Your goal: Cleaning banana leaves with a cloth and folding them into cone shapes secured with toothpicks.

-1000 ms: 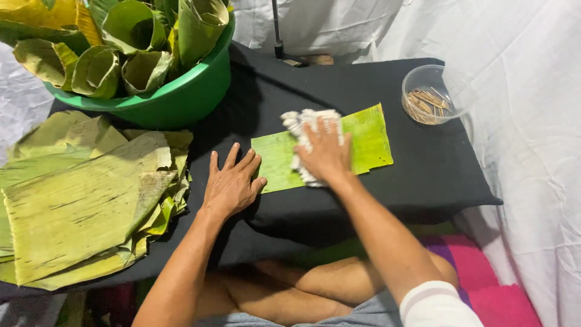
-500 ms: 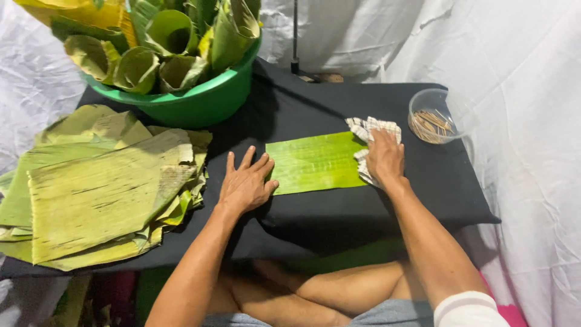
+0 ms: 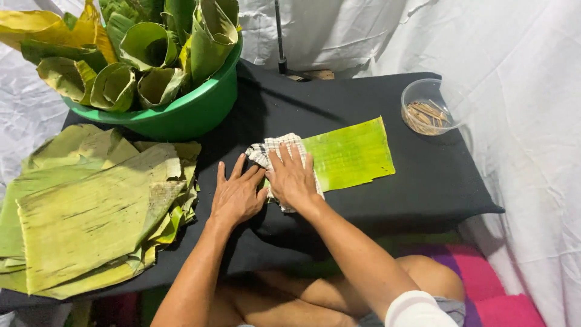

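Note:
A rectangular piece of green banana leaf (image 3: 354, 156) lies flat on the black cloth-covered table (image 3: 375, 97). My right hand (image 3: 292, 177) presses a white checked cloth (image 3: 275, 147) down on the leaf's left end. Beside it, my left hand (image 3: 237, 194) rests flat on the table with fingers spread, touching the leaf's left edge. It holds nothing.
A green plastic basin (image 3: 193, 109) full of rolled banana leaves stands at the back left. A stack of flat, yellowing leaf pieces (image 3: 91, 206) lies on the left. A clear plastic cup of small wooden sticks (image 3: 426, 109) stands at the back right. White sheeting surrounds the table.
My right hand has slid the checked cloth from the leaf's right end across to its left end. My left hand stays flat at the leaf's left edge.

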